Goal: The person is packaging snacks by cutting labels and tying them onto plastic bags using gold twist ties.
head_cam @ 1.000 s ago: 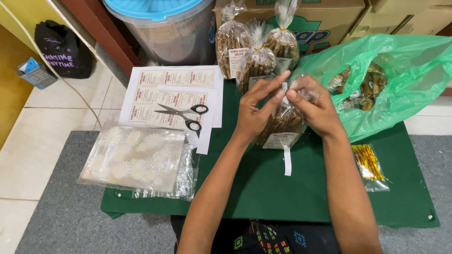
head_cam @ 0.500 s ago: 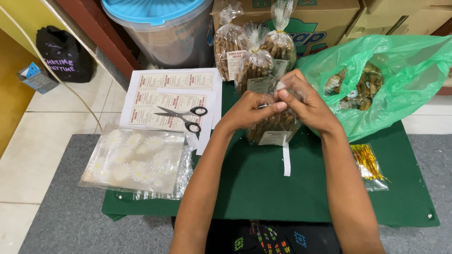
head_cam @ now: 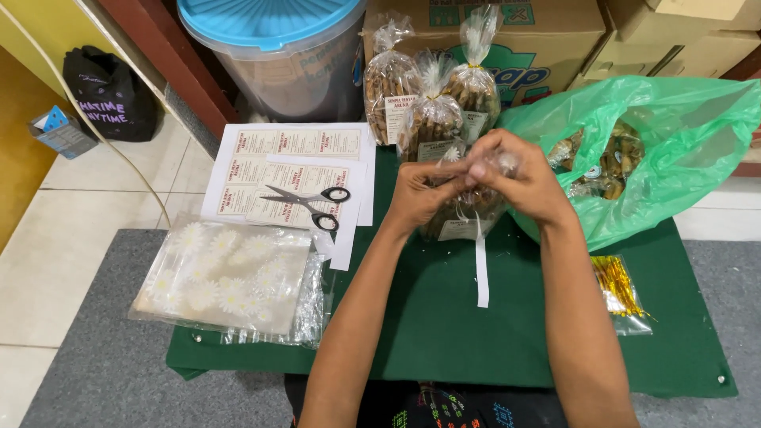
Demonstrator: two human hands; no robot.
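- Upright at the middle of the green bench [head_cam: 444, 325], a clear snack bag [head_cam: 464, 218] stands between both hands, its gathered neck pinched shut at the top, apparently so the contents stay in while the neck is worked.
- Left hand [head_cam: 420, 194] has its fingers [head_cam: 440, 176] curled tightly round the bag's neck; right hand [head_cam: 519, 178] meets it from the other side, its fingertips closed on the same twist of plastic.
- Behind stand three finished bags [head_cam: 432, 99], packed close against a cardboard box [head_cam: 507, 40] at the bench's far edge, out of the working space.
- An open green plastic bag [head_cam: 674, 150] of snacks lies just to the right, within easy reach.
- Scissors [head_cam: 309, 202] rest on label sheets [head_cam: 277, 158] to the left; a stack of flower-print bags [head_cam: 226, 277] overhangs the near-left corner.
- Gold twist ties [head_cam: 614, 289] lie near the right edge.
- Open cloth remains only in front of the hands, crossed by one white paper strip [head_cam: 481, 269].
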